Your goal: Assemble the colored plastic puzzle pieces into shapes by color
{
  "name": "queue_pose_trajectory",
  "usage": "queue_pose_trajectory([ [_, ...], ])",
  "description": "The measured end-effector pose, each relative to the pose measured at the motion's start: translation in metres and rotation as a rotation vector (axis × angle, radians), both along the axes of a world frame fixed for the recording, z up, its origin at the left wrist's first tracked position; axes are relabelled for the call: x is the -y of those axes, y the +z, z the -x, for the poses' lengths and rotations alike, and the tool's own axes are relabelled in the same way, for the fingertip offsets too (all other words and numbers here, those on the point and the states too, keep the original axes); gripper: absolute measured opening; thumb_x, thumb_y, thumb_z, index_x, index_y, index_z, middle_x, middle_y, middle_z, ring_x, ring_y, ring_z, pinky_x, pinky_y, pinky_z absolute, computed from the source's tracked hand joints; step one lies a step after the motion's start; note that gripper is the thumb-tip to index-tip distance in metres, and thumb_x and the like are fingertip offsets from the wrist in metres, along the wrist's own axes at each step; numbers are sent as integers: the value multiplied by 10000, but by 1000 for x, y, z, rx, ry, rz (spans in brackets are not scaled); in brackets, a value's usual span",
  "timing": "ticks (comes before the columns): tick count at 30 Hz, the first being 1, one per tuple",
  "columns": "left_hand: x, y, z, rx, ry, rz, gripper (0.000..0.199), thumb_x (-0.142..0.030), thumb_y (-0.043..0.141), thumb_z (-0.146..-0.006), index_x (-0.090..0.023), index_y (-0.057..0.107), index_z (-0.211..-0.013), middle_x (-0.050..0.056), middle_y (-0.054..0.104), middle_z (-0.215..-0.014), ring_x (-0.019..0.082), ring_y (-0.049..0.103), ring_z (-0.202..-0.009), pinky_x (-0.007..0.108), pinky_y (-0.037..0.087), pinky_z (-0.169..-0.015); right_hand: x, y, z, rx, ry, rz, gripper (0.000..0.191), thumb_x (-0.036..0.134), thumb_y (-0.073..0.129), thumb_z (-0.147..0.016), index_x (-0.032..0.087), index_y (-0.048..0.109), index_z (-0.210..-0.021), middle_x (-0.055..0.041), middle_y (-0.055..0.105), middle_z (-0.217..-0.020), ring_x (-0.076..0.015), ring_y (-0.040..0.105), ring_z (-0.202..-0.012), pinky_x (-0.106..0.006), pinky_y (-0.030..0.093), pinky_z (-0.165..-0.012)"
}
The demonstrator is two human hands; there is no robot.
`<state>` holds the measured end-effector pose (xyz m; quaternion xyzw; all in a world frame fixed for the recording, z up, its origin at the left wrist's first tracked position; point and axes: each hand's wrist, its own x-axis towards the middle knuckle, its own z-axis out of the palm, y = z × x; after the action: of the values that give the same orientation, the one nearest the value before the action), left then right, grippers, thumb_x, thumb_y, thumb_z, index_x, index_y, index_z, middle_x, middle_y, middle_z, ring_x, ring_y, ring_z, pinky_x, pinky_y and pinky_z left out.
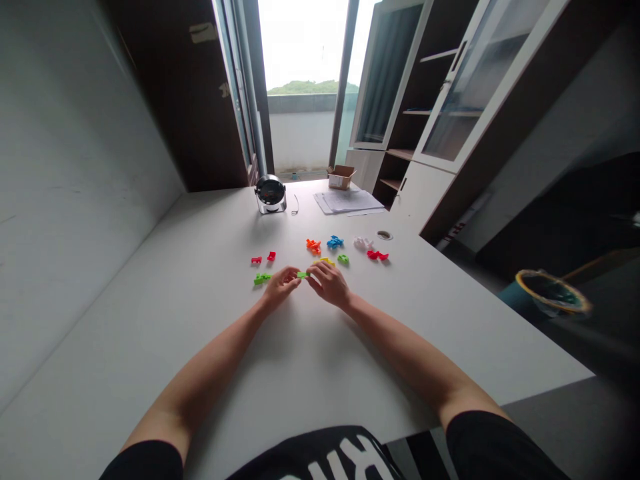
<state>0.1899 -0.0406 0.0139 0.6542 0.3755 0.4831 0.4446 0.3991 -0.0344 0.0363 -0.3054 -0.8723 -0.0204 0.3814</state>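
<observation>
Between my two hands, above the white table [210,267], is a small green plastic piece [303,275]. The fingertips of my left hand [283,283] pinch its left end. My right hand [327,281] grips its right end with thumb and fingers. Just left of my left hand lies a cluster of green pieces [261,279]. Yellow pieces [327,261] lie right behind my right hand, partly covered by it. Another green cluster [343,259] rests a little to the right of the yellow ones.
Farther back lie orange pieces [313,246], blue pieces [335,242], white pieces [363,243] and red pieces [377,255]. Two red pieces [271,256] sit at left. A round black device [271,192], papers [349,201] and a cardboard box [341,178] stand toward the window.
</observation>
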Motion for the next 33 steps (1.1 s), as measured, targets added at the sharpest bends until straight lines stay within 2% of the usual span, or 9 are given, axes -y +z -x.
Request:
queue_pose_trajectory([
  [6,1,1,1,-60,-21,-10,264,-412,655,-874,-170,685,-976,47,684,-876,156,612,-778,283,497,-737,0,0,0,0,-8,3,106,275,520,-995,212,603,-1014,-79,651,-975,-228,580,-939,-374,467,-844],
  [12,0,2,1,-56,-18,2,292,-433,617,-895,-158,683,-970,52,677,-848,158,608,-765,294,497,-740,0,-2,-1,15,2,-2,179,296,557,-975,216,593,-1131,-88,656,-1019,-243,588,-980,-388,476,-863],
  [20,2,4,-1,-118,26,-14,330,-486,604,-890,-164,668,-850,29,652,-755,154,598,-728,271,478,-698,0,-1,-1,18,29,8,140,255,535,-975,222,617,-1083,-81,665,-1005,-234,590,-973,-389,484,-857],
  [28,4,6,0,-206,40,-45,306,-468,580,-910,-175,656,-863,19,654,-771,150,595,-718,264,461,-684,-2,-3,-1,23,28,-5,140,256,537,-977,215,624,-1079,-78,660,-1004,-228,584,-972,-379,478,-866],
  [31,4,6,0,-182,56,-45,295,-456,581,-910,-179,672,-957,31,676,-826,156,613,-747,273,479,-712,-6,-3,-4,3,-30,-5,146,258,541,-977,220,631,-1085,-77,655,-1004,-230,583,-960,-373,473,-862],
  [33,2,6,1,-170,70,-40,293,-442,574,-912,-181,678,-995,39,684,-849,157,621,-760,275,488,-723,-12,-3,-12,-36,-128,1,155,264,532,-980,220,640,-1083,-81,651,-1008,-237,578,-966,-378,465,-872],
])
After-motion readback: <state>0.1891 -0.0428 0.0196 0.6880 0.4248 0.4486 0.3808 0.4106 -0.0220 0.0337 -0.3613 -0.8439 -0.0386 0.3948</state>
